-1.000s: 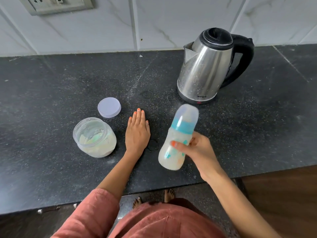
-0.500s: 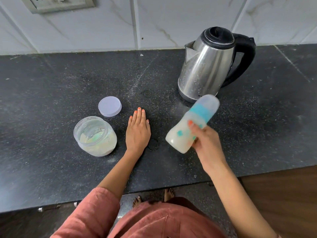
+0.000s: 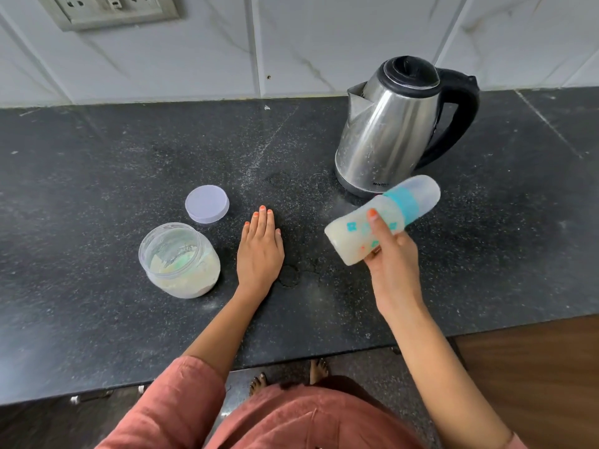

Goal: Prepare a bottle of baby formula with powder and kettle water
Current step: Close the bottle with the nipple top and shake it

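From my head camera, looking down at the dark stone counter (image 3: 97, 176): my right hand (image 3: 392, 264) is wrapped around the baby bottle (image 3: 353, 234), fingers closed on its lower body, holding it clear of the counter. The bottle is tilted steeply, its milky base toward 8 o'clock and its clear cap (image 3: 421, 196) pointing to about 2 o'clock, with the teal collar (image 3: 403, 205) just below the cap. It hangs just in front of the steel kettle (image 3: 389, 131), which stands upright on the counter at 1 o'clock from my hand, black handle turned right.

My left hand (image 3: 259, 251) lies flat and open, palm down on the counter, fingers together pointing to 12 o'clock, gripping nothing. Just beside it at 9 o'clock sits the open powder jar (image 3: 181, 264), partly filled with pale powder. Its round lid (image 3: 206, 204) lies flat on the counter at 1 o'clock from the jar, near my left fingertips but apart from them.
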Tool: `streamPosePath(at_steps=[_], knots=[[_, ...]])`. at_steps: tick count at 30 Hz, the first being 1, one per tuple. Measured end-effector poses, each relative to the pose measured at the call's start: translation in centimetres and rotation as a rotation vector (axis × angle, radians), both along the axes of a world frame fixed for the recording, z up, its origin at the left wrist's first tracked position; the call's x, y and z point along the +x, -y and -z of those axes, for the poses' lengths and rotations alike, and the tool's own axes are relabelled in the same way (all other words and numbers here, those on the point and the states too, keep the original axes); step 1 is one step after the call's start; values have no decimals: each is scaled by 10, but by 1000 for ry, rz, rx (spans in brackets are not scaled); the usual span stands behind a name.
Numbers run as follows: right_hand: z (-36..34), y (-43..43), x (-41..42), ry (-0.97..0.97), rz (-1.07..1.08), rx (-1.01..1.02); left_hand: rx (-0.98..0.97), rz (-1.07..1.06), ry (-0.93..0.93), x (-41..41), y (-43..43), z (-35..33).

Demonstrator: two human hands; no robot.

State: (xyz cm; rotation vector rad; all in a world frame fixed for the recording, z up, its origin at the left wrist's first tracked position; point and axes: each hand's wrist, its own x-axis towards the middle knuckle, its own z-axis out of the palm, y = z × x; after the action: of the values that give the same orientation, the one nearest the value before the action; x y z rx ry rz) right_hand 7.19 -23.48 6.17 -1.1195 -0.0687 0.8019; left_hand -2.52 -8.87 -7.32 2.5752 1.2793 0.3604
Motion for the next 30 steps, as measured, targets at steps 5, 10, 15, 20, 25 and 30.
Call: streamPosePath(at_steps=[5, 10, 15, 20, 25, 30], knots=[[6, 16, -19, 279, -454, -299, -10, 0, -14, 1, -2, 0], [1, 5, 2, -41, -57, -20, -5, -4, 3, 0, -1, 0], [3, 14, -9, 135, -292, -188, -7, -5, -10, -1, -1, 0], [2, 17, 1, 108, -268, -139, -6, -4, -11, 1, -1, 0], [5, 6, -2, 98, 7, -94, -6, -3, -19, 0, 0, 0], [2, 19, -13, 362, -382, -262, -8, -2, -16, 1, -1, -1]])
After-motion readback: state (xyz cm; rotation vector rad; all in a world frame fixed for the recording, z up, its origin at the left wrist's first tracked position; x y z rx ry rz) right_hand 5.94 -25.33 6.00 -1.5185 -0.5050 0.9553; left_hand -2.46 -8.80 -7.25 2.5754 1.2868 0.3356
